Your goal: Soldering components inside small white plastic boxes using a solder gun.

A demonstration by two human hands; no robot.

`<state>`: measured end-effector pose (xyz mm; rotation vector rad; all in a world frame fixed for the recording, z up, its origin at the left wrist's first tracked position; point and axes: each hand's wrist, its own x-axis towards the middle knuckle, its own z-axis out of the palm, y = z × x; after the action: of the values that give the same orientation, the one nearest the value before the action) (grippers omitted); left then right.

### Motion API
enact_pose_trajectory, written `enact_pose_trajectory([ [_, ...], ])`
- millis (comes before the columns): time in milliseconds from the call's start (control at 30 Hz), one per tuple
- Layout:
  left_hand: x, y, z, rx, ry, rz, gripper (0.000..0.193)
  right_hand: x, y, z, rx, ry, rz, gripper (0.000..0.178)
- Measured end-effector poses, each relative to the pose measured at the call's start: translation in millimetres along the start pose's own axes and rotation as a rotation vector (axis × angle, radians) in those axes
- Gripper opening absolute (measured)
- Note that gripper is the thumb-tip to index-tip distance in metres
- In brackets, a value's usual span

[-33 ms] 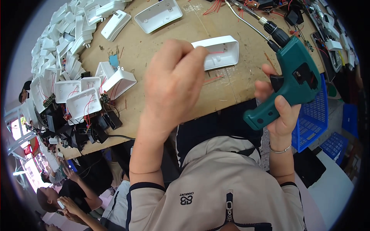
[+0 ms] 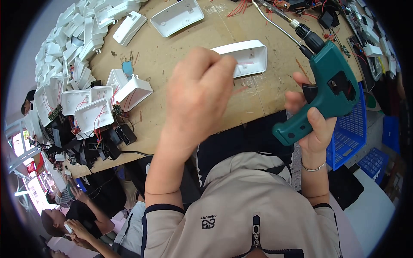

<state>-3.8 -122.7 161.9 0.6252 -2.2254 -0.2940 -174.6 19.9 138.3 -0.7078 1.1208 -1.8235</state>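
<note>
My left hand (image 2: 200, 92) is closed, its fingertips bent down at the left end of a white plastic housing (image 2: 258, 56). Whatever the fingertips pinch is hidden behind the hand. Pinkish-red wire (image 2: 246, 63) shows blurred inside the housing, beside the fingers. In my right hand (image 2: 317, 124) is a green soldering gun (image 2: 332, 71), gripped by its handle. Its black trigger faces my fingers, and its metal tip and a curved metal feed tube point away to the upper left, over the table.
More open white housings (image 2: 92, 115) with red wires, small circuit boards and black parts crowd the table's left edge. Behind them rises a heap of white housings (image 2: 71, 41). Another white shell (image 2: 177, 18) lies at the far side. A blue basket (image 2: 348, 137) stands at right; people sit lower left.
My left hand has shifted slightly to the right, and the red wire by it has moved. The soldering gun and my right hand are almost unchanged.
</note>
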Motion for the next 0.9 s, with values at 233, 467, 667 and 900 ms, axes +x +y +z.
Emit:
enact_pose_trajectory([
  [233,-14,15,28,0.197,-0.104,-0.101,0.007,-22,-9,-5,-0.179,0.069,-0.074,0.073],
  [467,-5,14,30,0.307,0.004,-0.114,0.006,-71,-21,-10,-0.443,0.163,-0.028,0.067],
  [667,-2,11,34,0.334,-0.071,-0.122,0.005,-89,-26,-18,-0.66,-0.15,0.065,0.055],
  [900,1,9,41,0.308,-0.096,-0.12,0.006,-90,-20,0,-0.567,0.0,0.166,0.021],
])
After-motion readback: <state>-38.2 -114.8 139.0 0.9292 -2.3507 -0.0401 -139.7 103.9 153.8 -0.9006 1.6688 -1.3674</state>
